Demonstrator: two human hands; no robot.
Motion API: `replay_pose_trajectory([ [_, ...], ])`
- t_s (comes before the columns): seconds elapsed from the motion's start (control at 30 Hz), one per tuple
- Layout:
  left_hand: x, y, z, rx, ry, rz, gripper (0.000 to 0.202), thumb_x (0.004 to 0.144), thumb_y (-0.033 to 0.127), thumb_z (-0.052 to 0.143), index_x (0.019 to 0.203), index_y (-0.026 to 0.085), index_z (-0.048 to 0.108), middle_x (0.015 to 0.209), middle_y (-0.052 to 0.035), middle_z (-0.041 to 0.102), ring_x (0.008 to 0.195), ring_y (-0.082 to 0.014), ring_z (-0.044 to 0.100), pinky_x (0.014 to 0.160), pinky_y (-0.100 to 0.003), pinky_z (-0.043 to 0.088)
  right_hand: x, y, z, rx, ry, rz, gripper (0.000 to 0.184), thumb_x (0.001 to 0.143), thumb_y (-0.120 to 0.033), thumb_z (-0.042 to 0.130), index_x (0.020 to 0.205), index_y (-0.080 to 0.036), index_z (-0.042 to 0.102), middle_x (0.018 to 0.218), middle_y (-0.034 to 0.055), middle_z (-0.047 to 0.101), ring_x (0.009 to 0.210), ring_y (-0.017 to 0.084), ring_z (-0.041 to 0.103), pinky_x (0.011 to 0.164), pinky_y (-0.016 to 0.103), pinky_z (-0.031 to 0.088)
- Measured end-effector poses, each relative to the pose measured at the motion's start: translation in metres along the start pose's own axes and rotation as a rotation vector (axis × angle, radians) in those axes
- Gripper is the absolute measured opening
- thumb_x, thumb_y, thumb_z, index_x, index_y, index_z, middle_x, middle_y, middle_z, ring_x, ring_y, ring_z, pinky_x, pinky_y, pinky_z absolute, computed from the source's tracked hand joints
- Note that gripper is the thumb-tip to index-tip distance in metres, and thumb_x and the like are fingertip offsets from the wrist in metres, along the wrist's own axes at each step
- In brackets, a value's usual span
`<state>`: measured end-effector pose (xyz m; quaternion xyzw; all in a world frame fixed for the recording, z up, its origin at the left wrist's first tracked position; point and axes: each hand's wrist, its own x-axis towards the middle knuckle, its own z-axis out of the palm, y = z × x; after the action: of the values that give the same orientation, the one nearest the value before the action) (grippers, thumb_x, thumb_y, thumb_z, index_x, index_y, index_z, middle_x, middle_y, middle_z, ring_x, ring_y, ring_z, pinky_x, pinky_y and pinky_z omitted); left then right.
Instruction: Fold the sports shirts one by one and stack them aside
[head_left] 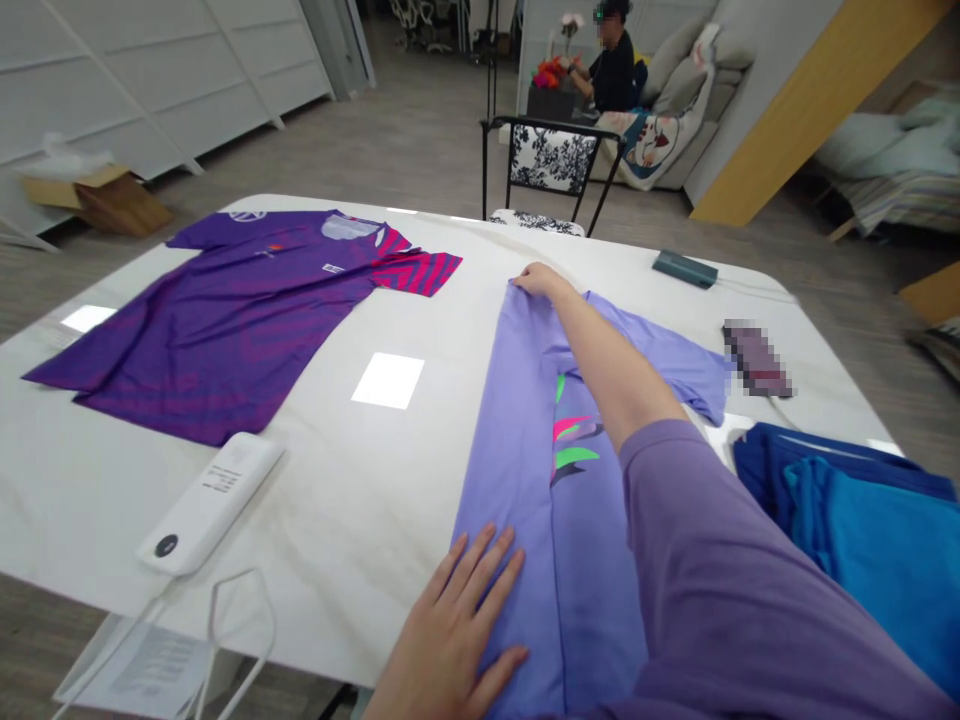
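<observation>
A lavender T-shirt lies on the white table, its left side folded inward over a printed front with pink and green marks. My left hand rests flat on the lower part of that fold, fingers spread. At the far end, my right hand pinches the upper corner of the folded edge. One sleeve spreads out to the right, and my right arm hides part of the shirt's middle. On the table's left side a purple T-shirt with a pink striped sleeve lies spread out.
A white power strip with a cable sits at the front left. Blue folded clothes, a phone and a dark green case lie at right. Behind the table stand a chair and a person.
</observation>
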<state>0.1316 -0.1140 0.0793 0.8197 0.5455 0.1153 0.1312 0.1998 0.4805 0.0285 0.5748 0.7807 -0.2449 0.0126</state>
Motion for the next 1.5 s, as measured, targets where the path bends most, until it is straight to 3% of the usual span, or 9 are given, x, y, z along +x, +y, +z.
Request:
replay_pose_trajectory([
  [0.27, -0.003, -0.008, 0.009, 0.042, 0.049, 0.031, 0.109, 0.097, 0.062, 0.071, 0.189, 0.025, 0.027, 0.185, 0.0013, 0.045, 0.174, -0.0269, 0.04, 0.129, -0.047, 0.052, 0.015, 0.026, -0.016, 0.05, -0.114, 0.061, 0.045, 0.106, -0.04, 0.068, 0.13, -0.005, 0.083, 0.118, 0.0213, 0.084, 0.1, 0.032, 0.08, 0.093, 0.042, 0.065],
  [0.43, -0.005, -0.009, 0.011, 0.021, 0.032, 0.02, 0.111, 0.097, 0.064, 0.069, 0.19, 0.028, 0.02, 0.184, 0.0033, 0.047, 0.173, -0.0259, 0.042, 0.126, -0.049, 0.056, 0.012, 0.026, -0.013, 0.049, -0.143, -0.008, 0.055, 0.105, -0.059, 0.076, 0.128, -0.01, 0.085, 0.124, 0.0161, 0.084, 0.111, 0.029, 0.079, 0.102, 0.036, 0.061],
  [0.57, -0.004, -0.008, 0.013, 0.036, 0.046, 0.033, 0.11, 0.097, 0.065, 0.068, 0.19, 0.025, 0.022, 0.183, 0.0007, 0.048, 0.171, -0.0275, 0.047, 0.124, -0.049, 0.057, 0.019, 0.014, -0.002, 0.003, -0.072, -0.038, 0.043, 0.112, -0.041, 0.065, 0.133, -0.009, 0.084, 0.136, 0.0137, 0.082, 0.125, 0.028, 0.076, 0.112, 0.033, 0.057],
  [0.67, -0.003, -0.009, 0.017, 0.069, 0.067, 0.038, 0.11, 0.095, 0.065, 0.068, 0.189, 0.024, 0.026, 0.183, 0.0002, 0.049, 0.169, -0.027, 0.049, 0.121, -0.049, 0.06, 0.032, 0.008, 0.008, -0.021, -0.005, 0.015, 0.047, 0.114, -0.035, 0.059, 0.137, -0.001, 0.08, 0.141, 0.0225, 0.079, 0.134, 0.034, 0.073, 0.119, 0.039, 0.055],
  [0.8, -0.004, -0.01, 0.022, 0.08, 0.071, 0.035, 0.112, 0.093, 0.065, 0.067, 0.189, 0.023, 0.026, 0.182, 0.0013, 0.05, 0.169, -0.0259, 0.049, 0.119, -0.049, 0.063, 0.047, 0.009, 0.018, -0.024, 0.069, 0.076, 0.057, 0.114, -0.041, 0.058, 0.144, 0.006, 0.073, 0.15, 0.0319, 0.071, 0.146, 0.039, 0.067, 0.126, 0.046, 0.051],
  [1.03, -0.001, -0.014, 0.025, 0.105, 0.084, 0.019, 0.112, 0.092, 0.07, 0.066, 0.188, 0.023, 0.031, 0.182, 0.0006, 0.05, 0.169, -0.0282, 0.05, 0.119, -0.05, 0.061, 0.038, 0.02, 0.036, -0.043, 0.23, 0.083, 0.049, 0.117, -0.045, 0.048, 0.138, -0.01, 0.076, 0.142, 0.0243, 0.075, 0.141, 0.041, 0.068, 0.123, 0.058, 0.053],
  [1.17, 0.007, -0.023, 0.013, 0.072, 0.012, 0.036, 0.108, 0.094, 0.066, 0.067, 0.188, 0.025, 0.031, 0.186, 0.0027, 0.042, 0.172, -0.0281, 0.045, 0.128, -0.049, 0.053, 0.029, 0.012, 0.032, -0.093, 0.259, 0.047, 0.066, 0.117, -0.061, 0.044, 0.16, -0.014, 0.06, 0.148, 0.0253, 0.072, 0.144, 0.046, 0.065, 0.122, 0.069, 0.052],
  [1.33, 0.01, -0.033, 0.004, -0.01, -0.074, 0.03, 0.105, 0.095, 0.059, 0.069, 0.188, 0.03, 0.029, 0.19, 0.0056, 0.034, 0.174, -0.0278, 0.041, 0.138, -0.047, 0.041, 0.0, 0.005, 0.021, -0.143, 0.333, -0.183, 0.071, 0.118, -0.067, 0.029, 0.167, -0.023, 0.055, 0.173, 0.0175, 0.057, 0.159, 0.04, 0.053, 0.135, 0.069, 0.039],
  [1.5, 0.008, -0.033, 0.005, -0.013, -0.076, 0.06, 0.114, 0.092, 0.07, 0.074, 0.188, 0.025, 0.03, 0.19, -0.0001, 0.035, 0.173, -0.0321, 0.043, 0.136, -0.05, 0.043, -0.023, 0.03, 0.04, -0.162, 0.071, -0.318, 0.092, 0.115, -0.082, 0.023, 0.18, -0.021, 0.046, 0.19, 0.0108, 0.035, 0.179, 0.038, 0.025, 0.148, 0.066, 0.011],
])
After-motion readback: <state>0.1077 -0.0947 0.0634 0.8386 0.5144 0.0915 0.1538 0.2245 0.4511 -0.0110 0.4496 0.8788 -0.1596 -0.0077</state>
